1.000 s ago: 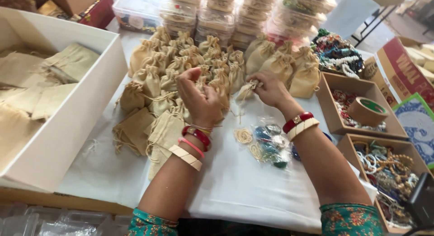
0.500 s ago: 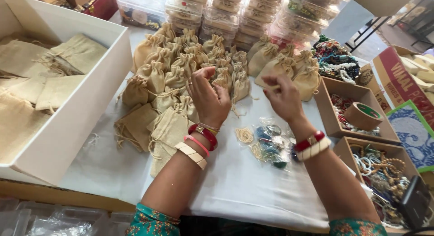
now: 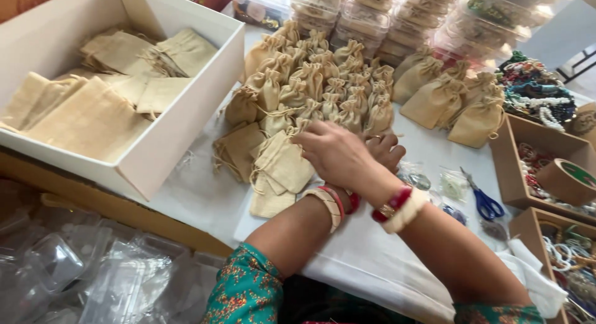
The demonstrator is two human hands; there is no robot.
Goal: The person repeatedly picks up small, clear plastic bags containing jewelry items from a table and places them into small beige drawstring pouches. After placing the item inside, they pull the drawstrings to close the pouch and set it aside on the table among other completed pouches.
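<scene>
The person is working at a table covered in white cloth [image 3: 186, 206], and both hands are meeting over the near edge of a heap of small burlap pouches; the right hand [image 3: 338, 153] is lying across and on top of the left hand [image 3: 386, 151], so most of the left one is hidden. The right hand's fingers are curling down towards a flat, unfilled pouch [image 3: 282, 166] just beside them, but whether they are actually pinching it cannot be told; the left hand's grip cannot be told either, since only its knuckles are showing.

As for progress, a good deal appears to be finished already: a large cluster of filled, drawn-shut pouches [image 3: 323, 88] is standing plump behind the hands, with several bigger tied ones [image 3: 447, 103] off to the right. Plenty is also waiting; a few flat pouches are lying loose at the hands, and a white box [image 3: 186, 122] on the left is holding a thick stack of empty ones [image 3: 93, 107]. Small clear packets of trinkets [image 3: 456, 184] and blue-handled scissors [image 3: 484, 200] are lying near the wrists; judging from this, the work is sitting somewhere around its middle.
</scene>
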